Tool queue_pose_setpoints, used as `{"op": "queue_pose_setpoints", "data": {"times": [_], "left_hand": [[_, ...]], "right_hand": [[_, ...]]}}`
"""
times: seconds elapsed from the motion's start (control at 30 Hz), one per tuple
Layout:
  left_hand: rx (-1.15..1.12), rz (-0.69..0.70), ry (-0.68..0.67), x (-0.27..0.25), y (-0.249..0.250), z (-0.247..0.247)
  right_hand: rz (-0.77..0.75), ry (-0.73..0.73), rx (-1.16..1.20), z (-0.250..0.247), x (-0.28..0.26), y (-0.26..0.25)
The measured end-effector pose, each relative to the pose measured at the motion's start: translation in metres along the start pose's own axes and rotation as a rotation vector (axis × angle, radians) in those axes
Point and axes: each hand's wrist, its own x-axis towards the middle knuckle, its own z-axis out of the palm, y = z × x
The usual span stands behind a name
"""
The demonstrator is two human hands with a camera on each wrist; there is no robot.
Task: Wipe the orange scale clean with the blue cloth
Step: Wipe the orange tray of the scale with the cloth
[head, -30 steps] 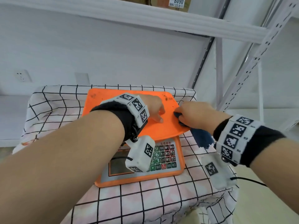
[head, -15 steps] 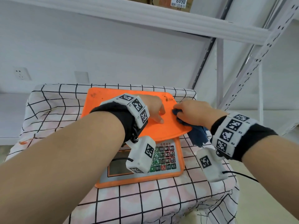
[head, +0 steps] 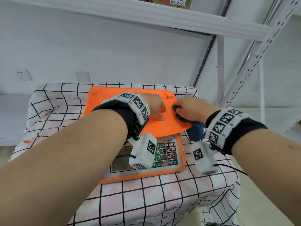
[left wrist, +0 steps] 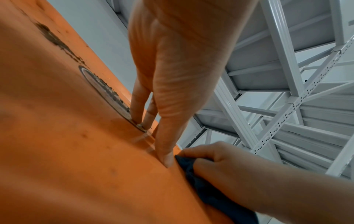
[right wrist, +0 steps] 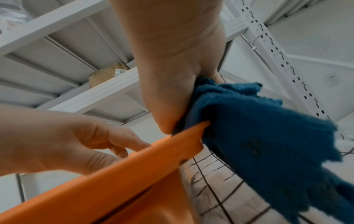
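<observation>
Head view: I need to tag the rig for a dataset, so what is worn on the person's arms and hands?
Both forearms are bare, without sleeves or gloves. Each wrist, behind the left hand and the right hand, wears a black band under a white cuff of square black-and-white markers. Below each hangs a white camera box bearing similar markers, trailing a thin black cable.

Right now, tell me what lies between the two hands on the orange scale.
Nothing but bare orange scale platform. In the head view a narrow strip separates the left hand from the right hand gripping the blue cloth.
</observation>
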Motion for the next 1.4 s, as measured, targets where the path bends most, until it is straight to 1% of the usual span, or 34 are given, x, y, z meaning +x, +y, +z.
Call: {"op": "queue_pose_setpoints", "data": {"times": [0.13,0.23,0.37,0.43,0.5,0.63,0.73,0.87,0.97,1.1,1.2,1.4], "left_hand": [[0.000,0.000,0.006,-0.001,0.001,0.002],[0.004,0.001,0.006,-0.001,0.000,0.003],[-0.009,0.007,0.024,0.002,-0.002,0.005],[-0.006,0.007,0.026,0.003,-0.003,0.005],[-0.008,0.009,0.028,0.004,-0.005,0.006],[-0.008,0.009,0.032,0.006,-0.006,0.009],[-0.008,0.011,0.032,0.006,-0.006,0.009],[-0.019,0.012,0.026,0.007,-0.006,0.007],[-0.028,0.006,0.033,0.006,-0.007,0.008],[-0.032,0.005,0.046,0.007,-0.006,0.010],[-0.032,-0.006,0.046,0.006,-0.005,0.011],[-0.023,-0.024,0.064,-0.002,0.000,0.012]], "right_hand": [[0.013,0.002,0.064,0.002,0.011,-0.001],[-0.014,-0.003,0.134,0.006,0.003,0.005],[-0.070,-0.008,0.141,0.011,-0.011,0.016],[-0.079,-0.006,0.134,0.011,-0.009,0.017],[-0.056,-0.009,0.116,0.007,0.002,0.012],[-0.008,-0.003,0.159,0.004,0.021,0.003],[-0.016,0.006,0.154,0.007,0.011,0.007],[-0.057,0.017,0.085,0.015,-0.008,0.016],[-0.026,0.012,0.062,0.008,0.004,0.009],[0.027,0.015,0.126,0.003,0.018,-0.001],[0.006,0.011,0.157,0.010,0.002,0.005],[-0.029,-0.024,0.321,0.009,-0.052,0.015]]}}
